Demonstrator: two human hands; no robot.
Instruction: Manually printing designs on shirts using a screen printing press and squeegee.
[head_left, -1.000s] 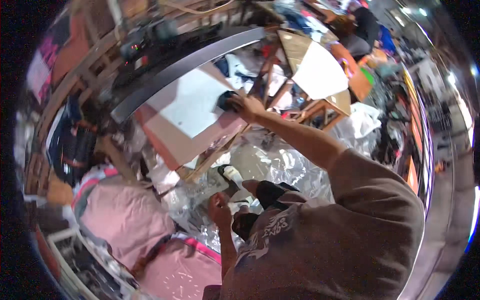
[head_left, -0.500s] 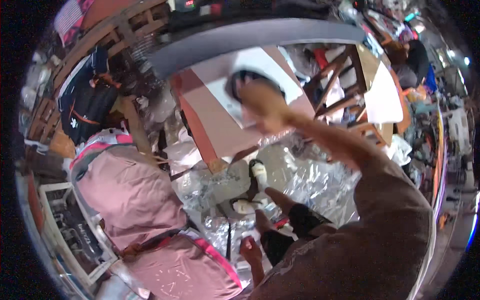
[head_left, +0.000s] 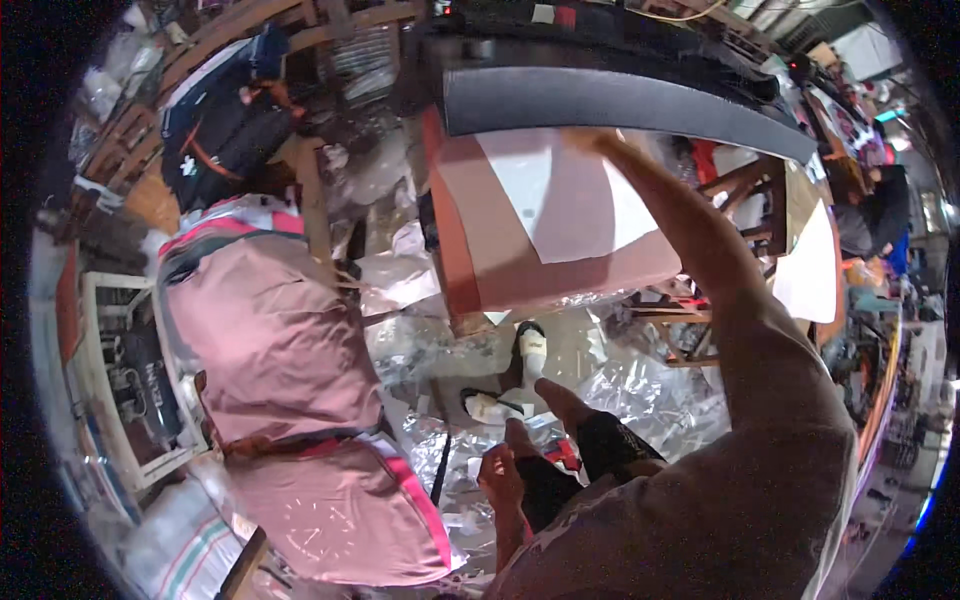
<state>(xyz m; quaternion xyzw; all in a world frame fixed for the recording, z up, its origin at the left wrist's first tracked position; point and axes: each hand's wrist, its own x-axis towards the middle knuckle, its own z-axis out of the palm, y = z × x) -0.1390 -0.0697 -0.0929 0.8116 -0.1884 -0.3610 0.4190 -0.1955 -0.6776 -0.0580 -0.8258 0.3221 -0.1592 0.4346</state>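
Observation:
My right arm stretches up to a black machine point(head_left: 620, 95) with a long dark grey front edge. My right hand point(head_left: 590, 140) is at that edge, over white sheets point(head_left: 540, 210) on a pinkish board point(head_left: 480, 260) with an orange-brown side; its fingers are hidden or blurred. My left hand point(head_left: 497, 470) hangs low by my thigh, fingers curled in, with any contents too small to make out, near pink fabric pieces with bright pink edging point(head_left: 320, 510).
A pink folded pile point(head_left: 265, 330) lies at left, beside a white-framed item point(head_left: 140, 370). Dark bags point(head_left: 225, 140) sit at upper left. Crumpled plastic point(head_left: 640, 390) covers floor around my sandalled feet. At right, a person in dark clothing point(head_left: 880, 215) is near white sheets on boards point(head_left: 805, 265).
My right hand has moved up toward the machine's edge, and the black object earlier under it no longer shows. The view has turned, shifting the board rightward.

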